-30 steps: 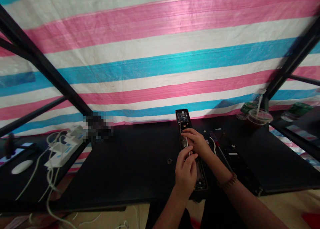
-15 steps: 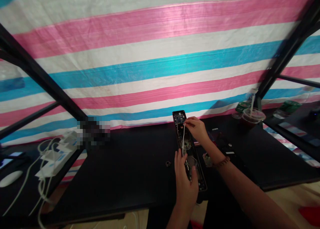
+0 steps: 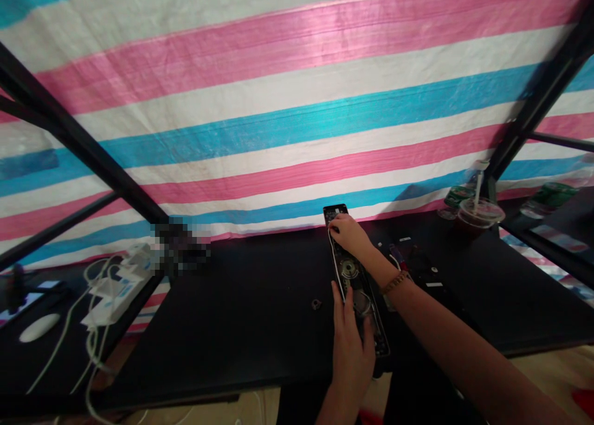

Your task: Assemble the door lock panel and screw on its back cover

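A long, narrow black device housing [image 3: 352, 283] lies opened on the table, its far end toward the striped sheet. Inside it I see a round metal part [image 3: 349, 268] and, at the far end, a partly covered circuit board. A thin white cable [image 3: 338, 271] runs along the housing's left side. My right hand [image 3: 347, 232] is closed over the far part of the housing, pinching the cable near its far end. My left hand [image 3: 350, 338] rests on the near part with fingers stretched out, its fingertips at the cable's near stretch.
A small dark ring-shaped part [image 3: 316, 304] lies left of the housing. To the right are a screwdriver-like tool [image 3: 398, 257] and small flat pieces. A plastic cup with a straw [image 3: 480, 213] and a bottle [image 3: 457, 196] stand at back right. A white power strip [image 3: 114, 295] lies left.
My right hand has moved left and farther along the housing, bringing the cable from over the middle to the left edge. My left hand has stayed on the near part.
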The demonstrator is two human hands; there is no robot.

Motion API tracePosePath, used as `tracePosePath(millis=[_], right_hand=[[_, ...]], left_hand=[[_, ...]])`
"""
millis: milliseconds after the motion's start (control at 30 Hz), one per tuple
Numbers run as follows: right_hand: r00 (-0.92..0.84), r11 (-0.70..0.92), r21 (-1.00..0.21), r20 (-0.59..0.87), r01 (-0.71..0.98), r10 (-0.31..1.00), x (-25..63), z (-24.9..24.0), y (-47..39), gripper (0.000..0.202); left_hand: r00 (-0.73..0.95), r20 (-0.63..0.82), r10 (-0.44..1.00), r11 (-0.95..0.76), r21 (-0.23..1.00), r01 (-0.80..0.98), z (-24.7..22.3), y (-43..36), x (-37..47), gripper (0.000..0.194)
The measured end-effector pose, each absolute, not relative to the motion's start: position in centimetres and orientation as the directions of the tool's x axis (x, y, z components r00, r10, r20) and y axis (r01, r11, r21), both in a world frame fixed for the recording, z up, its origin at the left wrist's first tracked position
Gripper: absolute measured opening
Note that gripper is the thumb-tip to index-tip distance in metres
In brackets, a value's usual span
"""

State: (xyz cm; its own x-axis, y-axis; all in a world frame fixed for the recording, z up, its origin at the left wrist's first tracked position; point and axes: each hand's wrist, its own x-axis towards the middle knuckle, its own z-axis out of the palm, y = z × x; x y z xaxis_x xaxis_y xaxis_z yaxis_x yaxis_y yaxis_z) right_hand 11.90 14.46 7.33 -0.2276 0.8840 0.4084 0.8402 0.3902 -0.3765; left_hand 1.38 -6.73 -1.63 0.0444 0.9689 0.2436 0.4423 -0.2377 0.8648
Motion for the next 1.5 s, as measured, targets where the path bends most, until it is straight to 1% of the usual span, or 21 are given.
tracePosePath(millis=[100,233,333,467,633,767,933,1033,1267,1500], right_hand=[[-0.236,0.358,-0.298,0.375,0.885,0.896,11.1,7.7,13.7,0.021],[-0.277,0.359,-0.218,0.330,0.908,0.902,10.4,8.0,13.4,0.023],[-0.314,0.378,-0.188,0.300,0.907,0.901,10.3,8.0,13.7,0.023],[-0.366,0.421,-0.170,0.279,0.891,0.888,10.8,8.1,14.2,0.021],[-0.348,0.410,-0.196,0.286,0.891,0.893,11.6,7.7,14.6,0.021],[-0.314,0.386,-0.221,0.302,0.896,0.900,11.5,7.2,14.7,0.019],[-0.280,0.369,-0.231,0.341,0.900,0.897,10.5,6.6,14.5,0.021],[-0.262,0.367,-0.243,0.374,0.898,0.890,10.2,6.3,14.2,0.021],[-0.230,0.386,-0.313,0.435,0.868,0.870,11.2,5.5,14.1,0.019],[-0.194,0.374,-0.353,0.452,0.858,0.871,10.9,4.8,14.3,0.020]], left_hand=[[0.078,0.209,0.975,-0.220,0.851,0.477,-1.4,-6.9,1.5,0.052],[0.077,0.209,0.975,-0.219,0.842,0.493,-1.1,-7.1,1.6,0.048],[0.070,0.204,0.976,-0.211,0.843,0.495,-1.0,-7.1,1.6,0.048],[0.097,0.231,0.968,-0.248,0.820,0.515,-1.1,-7.0,1.5,0.045],[0.114,0.254,0.960,-0.275,0.798,0.535,-1.1,-6.8,1.4,0.038],[0.150,0.266,0.952,-0.302,0.753,0.584,-0.9,-7.0,1.4,0.036],[0.159,0.345,0.925,-0.366,0.692,0.622,-1.3,-7.1,1.7,0.039],[0.178,0.333,0.926,-0.365,0.672,0.644,-1.4,-7.1,1.9,0.041],[0.207,0.303,0.930,-0.364,0.685,0.631,-0.7,-7.1,1.6,0.039],[0.195,0.270,0.943,-0.332,0.715,0.615,-0.6,-7.0,1.5,0.039]])
